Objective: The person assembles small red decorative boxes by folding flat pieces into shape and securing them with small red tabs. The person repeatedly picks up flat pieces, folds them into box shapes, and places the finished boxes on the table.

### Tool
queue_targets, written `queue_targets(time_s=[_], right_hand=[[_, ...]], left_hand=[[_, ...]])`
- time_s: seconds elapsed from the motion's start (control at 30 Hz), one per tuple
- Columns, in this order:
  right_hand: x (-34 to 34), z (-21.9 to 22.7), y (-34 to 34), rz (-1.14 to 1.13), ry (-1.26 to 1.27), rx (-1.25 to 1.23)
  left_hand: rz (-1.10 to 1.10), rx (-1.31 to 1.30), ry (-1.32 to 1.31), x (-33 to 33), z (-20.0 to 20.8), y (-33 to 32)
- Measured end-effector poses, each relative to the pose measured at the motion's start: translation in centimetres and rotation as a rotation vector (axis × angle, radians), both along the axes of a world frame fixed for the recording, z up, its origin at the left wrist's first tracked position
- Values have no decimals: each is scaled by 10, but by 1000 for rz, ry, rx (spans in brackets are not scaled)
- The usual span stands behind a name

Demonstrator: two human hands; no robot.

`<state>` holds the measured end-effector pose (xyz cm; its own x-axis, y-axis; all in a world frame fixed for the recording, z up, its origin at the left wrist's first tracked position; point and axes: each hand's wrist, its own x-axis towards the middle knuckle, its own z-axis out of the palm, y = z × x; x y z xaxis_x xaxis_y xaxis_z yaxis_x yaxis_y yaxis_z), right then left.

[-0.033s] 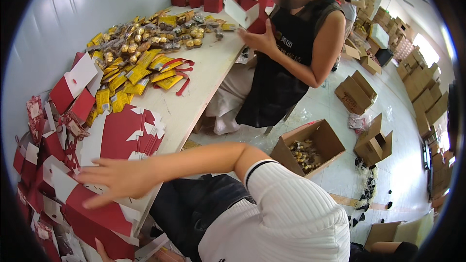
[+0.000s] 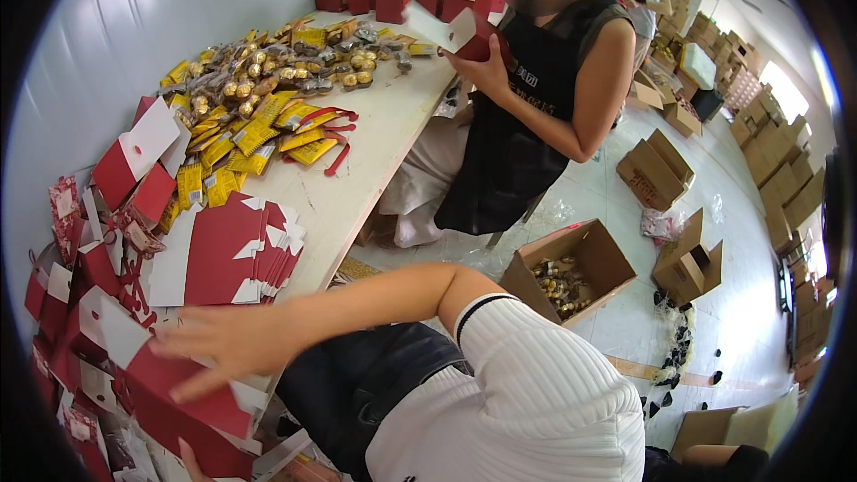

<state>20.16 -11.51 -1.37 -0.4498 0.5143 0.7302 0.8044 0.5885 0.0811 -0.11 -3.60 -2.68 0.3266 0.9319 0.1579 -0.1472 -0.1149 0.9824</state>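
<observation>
A red box (image 2: 161, 393) with white inner flaps is tilted at the near left table edge. My left hand (image 2: 190, 461) shows only in part at the lower edge, its visible digit against the near side of the box; the rest is hidden. Over the top of the same box is my right hand (image 2: 228, 339), fingers spread and a little blurred; whether it touches the cardboard I cannot tell. Just beyond it lies a stack of flat red-and-white box blanks (image 2: 223, 245).
Yellow packets (image 2: 254, 136) and gold-wrapped sweets (image 2: 245, 85) are heaped on the table (image 2: 370, 129). Folded red boxes (image 2: 94, 263) crowd the left. Across the table corner, a co-worker (image 2: 536, 80) holds a red box (image 2: 473, 36). An open carton (image 2: 589, 259) stands on the floor.
My right hand and the box under it have shifted slightly to the right. The co-worker's box has turned, and that person's hand has moved beneath it.
</observation>
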Motion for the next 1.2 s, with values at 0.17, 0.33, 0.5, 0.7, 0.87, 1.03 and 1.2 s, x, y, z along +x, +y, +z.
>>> queue_targets(time_s=[0.17, 0.33, 0.5, 0.7, 0.87, 1.03, 1.2], right_hand=[[-28, 0, -15, 318, 189, -96], [-34, -30, 29, 523, 833, -111], [-40, -18, 16, 433, 1018, -334], [-53, 0, 17, 432, 1248, -508], [-58, -6, 25, 546, 1478, -517], [-67, -25, 28, 280, 1234, -409], [-66, -27, 34, 193, 1239, -333]], left_hand=[[-21, 150, 90, 0, 6, -2], [-12, 287, 133, -11, 9, 6], [-29, 363, 81, -21, 14, 1], [-93, 327, -122, -13, 15, -21], [-50, 177, -257, -5, -1, -19], [81, 245, -83, 4, -14, -16], [120, 421, 78, 7, -15, -14]])
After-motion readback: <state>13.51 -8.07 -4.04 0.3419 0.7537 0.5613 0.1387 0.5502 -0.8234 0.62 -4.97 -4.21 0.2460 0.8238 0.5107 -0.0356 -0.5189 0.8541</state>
